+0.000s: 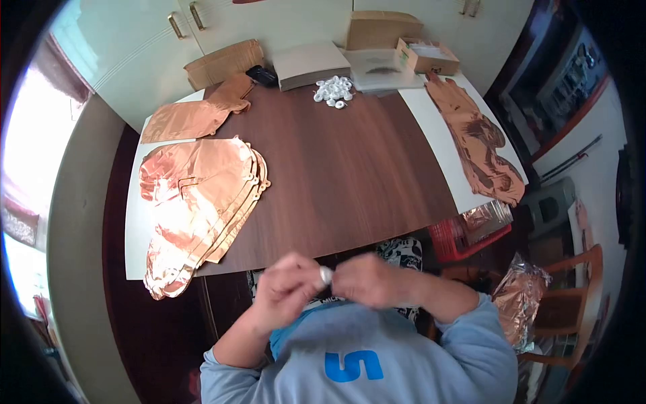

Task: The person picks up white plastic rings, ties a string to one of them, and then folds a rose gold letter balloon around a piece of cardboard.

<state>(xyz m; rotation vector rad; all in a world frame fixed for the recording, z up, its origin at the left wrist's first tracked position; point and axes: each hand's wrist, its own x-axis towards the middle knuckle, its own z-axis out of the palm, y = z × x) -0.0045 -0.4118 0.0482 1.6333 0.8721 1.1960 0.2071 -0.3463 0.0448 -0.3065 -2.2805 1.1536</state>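
Note:
In front of my chest, below the table's front edge, both hands are raised close together. Thumb and fingers of my left hand [289,286] pinch a small white roll [326,275], which looks like wound ribbon or string. My right hand [370,279] is closed right beside the roll, slightly blurred; what its fingers grip is hidden. A heap of similar small white rolls [334,89] lies at the back of the table. Flat rose-gold foil balloons [202,195] are stacked at the left, and more foil balloons [474,138] lie along the right side.
The brown table [336,168] stands against pale cupboards. Along its back are a stack of pale sheets [311,65], a black object [262,76], clear plastic bags [383,69] and a small box [428,55]. A red basket [464,236] and a chair [572,306] stand at the right.

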